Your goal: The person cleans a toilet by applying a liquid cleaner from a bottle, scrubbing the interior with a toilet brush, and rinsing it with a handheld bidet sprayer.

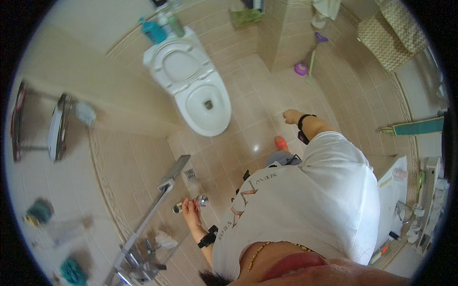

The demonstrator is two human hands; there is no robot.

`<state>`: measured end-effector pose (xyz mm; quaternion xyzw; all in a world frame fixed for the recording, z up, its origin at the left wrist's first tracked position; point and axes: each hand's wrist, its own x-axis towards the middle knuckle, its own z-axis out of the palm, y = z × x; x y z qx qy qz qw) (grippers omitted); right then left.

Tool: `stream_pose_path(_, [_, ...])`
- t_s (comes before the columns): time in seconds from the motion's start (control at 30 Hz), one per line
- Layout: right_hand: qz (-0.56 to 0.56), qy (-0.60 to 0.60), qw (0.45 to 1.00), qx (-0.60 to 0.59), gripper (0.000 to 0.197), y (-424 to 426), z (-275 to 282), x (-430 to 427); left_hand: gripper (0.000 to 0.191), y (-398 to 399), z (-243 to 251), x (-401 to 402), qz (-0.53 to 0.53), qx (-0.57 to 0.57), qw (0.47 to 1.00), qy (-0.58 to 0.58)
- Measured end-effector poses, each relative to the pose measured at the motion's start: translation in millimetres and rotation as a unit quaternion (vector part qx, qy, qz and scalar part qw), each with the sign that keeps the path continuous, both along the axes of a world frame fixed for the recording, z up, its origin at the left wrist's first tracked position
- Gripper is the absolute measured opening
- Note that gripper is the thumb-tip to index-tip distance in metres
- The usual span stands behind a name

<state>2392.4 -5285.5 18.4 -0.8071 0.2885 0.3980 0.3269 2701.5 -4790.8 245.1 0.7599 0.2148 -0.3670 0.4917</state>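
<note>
The fingers of my left hand (192,211) hold a small fitting with a shiny, round metal end (202,200) on one side and a darker, brassy end (177,207) on the other. Whether these are one piece cannot be told. Below the wrist is a black strap. My right hand (293,116) hangs over the tiled floor, wearing a black wrist strap; its fingers are mostly hidden and nothing is seen in it. The nearest large thing is a white toilet (222,118) with its lid and seat raised. A square floor drain (190,174) lies beyond my left hand.
A shower rail (143,218) with a flat shower head (179,167) rises at the left. Bottles (154,32) stand on the toilet tank. A purple plunger or brush (301,69) sits by the far wall. A washbasin (384,203) is at the right, a wall rack (59,127) at far left.
</note>
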Motion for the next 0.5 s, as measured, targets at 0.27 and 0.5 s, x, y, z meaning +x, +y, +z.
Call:
stream_pose_path(0.27, [-0.092,0.118,0.988,-0.046,0.028,-72.7,-23.0,-175.9,0.035,-167.4,-68.6,-1.1,-0.151,-0.035,0.988,0.026])
stream_pose_path(0.5, [-0.13,0.118,0.984,-0.032,0.03,-111.8,-1.6,-201.0,0.038,-296.2,-110.2,36.4,-0.224,-0.021,0.973,0.053])
